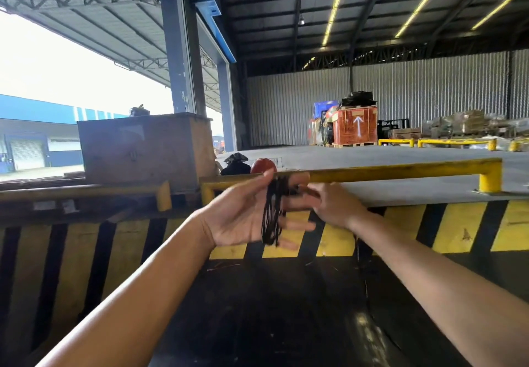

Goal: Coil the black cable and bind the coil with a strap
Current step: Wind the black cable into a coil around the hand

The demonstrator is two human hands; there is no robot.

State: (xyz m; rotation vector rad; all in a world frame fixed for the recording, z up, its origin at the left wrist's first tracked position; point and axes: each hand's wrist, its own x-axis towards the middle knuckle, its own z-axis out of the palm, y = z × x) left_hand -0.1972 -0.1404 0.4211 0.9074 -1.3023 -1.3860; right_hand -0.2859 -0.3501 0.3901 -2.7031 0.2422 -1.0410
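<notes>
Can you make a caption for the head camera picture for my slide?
Left hand spread open with black cable looped around its fingers, right hand feeding it, by a yellow rail.

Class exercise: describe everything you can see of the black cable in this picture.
The black cable is thin, dark and flexible-looking, wound in several loops around the spread fingers of the left hand, which stands open, palm facing right. The loops run roughly vertically, blurred. The right hand meets the coil at its upper part, seemingly gripping a strand. A thin dark line hanging below may be its loose end. No strap shows.
</notes>
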